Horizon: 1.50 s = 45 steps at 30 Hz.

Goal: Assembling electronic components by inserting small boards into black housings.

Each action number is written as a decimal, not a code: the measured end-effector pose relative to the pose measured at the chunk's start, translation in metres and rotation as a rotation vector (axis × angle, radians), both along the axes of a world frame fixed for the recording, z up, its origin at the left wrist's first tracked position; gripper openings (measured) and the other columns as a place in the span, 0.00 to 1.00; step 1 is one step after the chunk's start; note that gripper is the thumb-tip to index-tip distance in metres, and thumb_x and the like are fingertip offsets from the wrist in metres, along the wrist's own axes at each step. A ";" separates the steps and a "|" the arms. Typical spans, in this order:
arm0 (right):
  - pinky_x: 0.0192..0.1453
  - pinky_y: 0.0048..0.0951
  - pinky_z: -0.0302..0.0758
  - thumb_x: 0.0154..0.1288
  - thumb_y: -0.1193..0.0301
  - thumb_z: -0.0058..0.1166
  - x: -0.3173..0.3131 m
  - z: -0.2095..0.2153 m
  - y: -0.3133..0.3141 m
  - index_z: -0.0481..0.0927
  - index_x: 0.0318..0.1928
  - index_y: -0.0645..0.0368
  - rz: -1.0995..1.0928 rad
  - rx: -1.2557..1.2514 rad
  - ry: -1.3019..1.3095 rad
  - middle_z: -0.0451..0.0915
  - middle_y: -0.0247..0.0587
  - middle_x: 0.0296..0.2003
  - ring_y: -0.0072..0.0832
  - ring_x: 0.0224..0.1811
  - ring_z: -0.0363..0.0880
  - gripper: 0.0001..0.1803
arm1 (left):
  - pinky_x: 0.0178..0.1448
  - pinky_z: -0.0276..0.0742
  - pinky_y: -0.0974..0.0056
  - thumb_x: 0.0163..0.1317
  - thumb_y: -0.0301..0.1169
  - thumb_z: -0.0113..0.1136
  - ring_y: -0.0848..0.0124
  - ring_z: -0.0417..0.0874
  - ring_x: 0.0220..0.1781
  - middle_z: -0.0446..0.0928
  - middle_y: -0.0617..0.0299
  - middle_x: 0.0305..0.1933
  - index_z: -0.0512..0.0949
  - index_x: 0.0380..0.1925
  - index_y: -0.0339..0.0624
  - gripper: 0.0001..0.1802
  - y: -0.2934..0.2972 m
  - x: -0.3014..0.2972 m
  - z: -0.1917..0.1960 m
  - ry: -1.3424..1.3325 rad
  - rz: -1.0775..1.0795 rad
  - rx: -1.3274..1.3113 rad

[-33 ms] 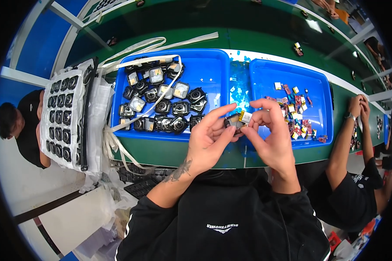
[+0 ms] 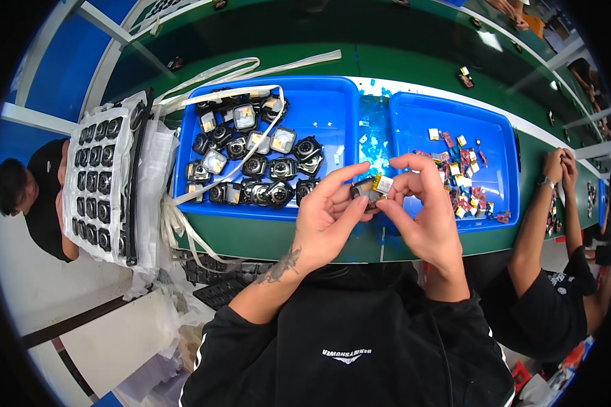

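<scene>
Pinching a small dark square module [image 2: 366, 192] with a pale tab between them, the left hand [image 2: 327, 220] and right hand [image 2: 424, 217] both close fingertips on it over the counter's [image 2: 265, 237] near edge; behind lie a blue tray of dark modules [image 2: 319, 115] and a second blue tray of small coloured bits [image 2: 495, 146].

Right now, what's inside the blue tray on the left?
The left blue tray holds a pile of small dark square casings with a white strap draped across. Whatever lies under the pile is hidden.
</scene>
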State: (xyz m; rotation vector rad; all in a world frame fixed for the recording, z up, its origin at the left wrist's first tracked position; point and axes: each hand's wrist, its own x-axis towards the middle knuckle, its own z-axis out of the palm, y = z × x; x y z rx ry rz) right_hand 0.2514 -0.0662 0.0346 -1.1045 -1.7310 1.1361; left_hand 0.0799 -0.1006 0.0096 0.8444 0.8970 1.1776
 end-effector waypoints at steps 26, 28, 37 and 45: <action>0.45 0.21 0.79 0.58 0.86 0.57 -0.015 -0.003 0.015 0.69 0.59 0.59 0.011 -0.226 0.157 0.75 0.34 0.38 0.17 0.40 0.76 0.27 | 0.51 0.83 0.64 0.66 0.17 0.54 0.66 0.84 0.50 0.77 0.44 0.55 0.55 0.64 0.38 0.29 0.000 0.003 -0.005 0.064 0.164 0.082; 0.44 0.25 0.80 0.55 0.86 0.54 -0.005 -0.007 0.059 0.69 0.58 0.61 0.129 -0.146 0.117 0.76 0.35 0.36 0.20 0.37 0.79 0.28 | 0.46 0.81 0.68 0.64 0.20 0.58 0.71 0.84 0.46 0.75 0.41 0.58 0.56 0.67 0.39 0.33 0.012 -0.012 -0.006 0.467 0.187 0.213; 0.56 0.39 0.76 0.45 0.67 0.74 -0.002 -0.076 0.278 0.79 0.49 0.60 -0.361 0.010 -0.567 0.81 0.56 0.47 0.49 0.53 0.80 0.29 | 0.53 0.77 0.54 0.58 0.34 0.65 0.52 0.79 0.50 0.77 0.51 0.48 0.78 0.48 0.37 0.19 0.054 -0.055 -0.007 1.706 -0.043 0.356; 0.45 0.28 0.77 0.62 0.71 0.60 0.030 -0.021 0.199 0.78 0.51 0.62 -0.186 0.210 -0.306 0.81 0.40 0.35 0.25 0.40 0.80 0.17 | 0.35 0.82 0.67 0.68 0.24 0.52 0.65 0.86 0.31 0.84 0.48 0.42 0.76 0.52 0.34 0.14 0.064 -0.061 -0.015 0.480 0.197 0.066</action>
